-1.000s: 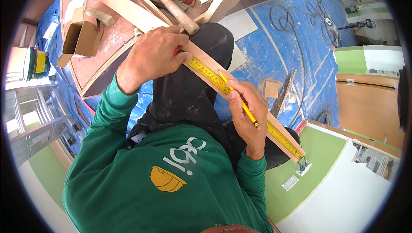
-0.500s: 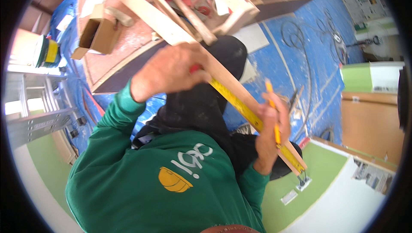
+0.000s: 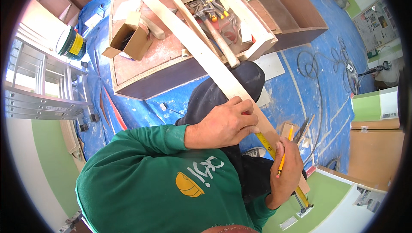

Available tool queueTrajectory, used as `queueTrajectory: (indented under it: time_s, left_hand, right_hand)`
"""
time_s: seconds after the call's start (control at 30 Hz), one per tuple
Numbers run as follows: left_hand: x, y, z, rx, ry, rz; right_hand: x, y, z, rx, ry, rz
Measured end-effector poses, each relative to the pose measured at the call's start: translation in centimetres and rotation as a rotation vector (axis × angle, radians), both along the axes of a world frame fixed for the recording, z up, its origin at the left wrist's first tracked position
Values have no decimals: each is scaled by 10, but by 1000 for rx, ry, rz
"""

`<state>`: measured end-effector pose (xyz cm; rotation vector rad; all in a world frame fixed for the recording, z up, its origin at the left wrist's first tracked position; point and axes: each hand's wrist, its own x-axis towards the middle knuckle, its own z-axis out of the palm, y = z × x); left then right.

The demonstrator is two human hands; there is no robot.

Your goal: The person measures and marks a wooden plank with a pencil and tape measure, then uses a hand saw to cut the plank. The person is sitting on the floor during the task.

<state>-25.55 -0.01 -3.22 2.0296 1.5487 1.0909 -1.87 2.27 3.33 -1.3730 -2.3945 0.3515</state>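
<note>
My left hand (image 3: pixel 223 123) is closed on the long pale wooden board (image 3: pixel 184 39) and the tape measure, whose red part peeks between its fingers. The extended yellow blade (image 3: pixel 266 143) runs along the board to its lower-right end. Just below, my right hand (image 3: pixel 286 168) grips a yellow pencil (image 3: pixel 290 134), point upward, with its thumb and fingers against the board and blade. The board lies diagonally over my dark-trousered knee (image 3: pixel 253 76), its far end reaching over the cabinet at the top.
A wooden cabinet (image 3: pixel 150 78) holds a tray of tools (image 3: pixel 212 9), a hammer (image 3: pixel 221 42) and a cardboard box (image 3: pixel 128 42). An aluminium ladder (image 3: pixel 43 100) and bucket (image 3: pixel 71 42) stand left. Cables (image 3: pixel 315 74) and a fan (image 3: pixel 384 67) are right, on or beside blue sheeting (image 3: pixel 300 87).
My left hand has slid down along the board toward my right hand, leaving less blade showing between them. The view has shifted, so the cabinet and surroundings sit lower and further right.
</note>
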Motion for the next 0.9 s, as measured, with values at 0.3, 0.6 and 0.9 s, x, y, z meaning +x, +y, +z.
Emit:
queueTrajectory:
  time_s: [0.3,0.6,0.9]
  left_hand:
    - [-19,-16,3,-96,-73,-93]
    - [-154,-39,1,-326,-236,382]
    - [-270,-35,-105,-72,442,795]
  right_hand:
    - [-76,-13,3,174,-338,261]
    - [-62,2,7,285,331,288]
    - [10,57,-23,137,402,-228]
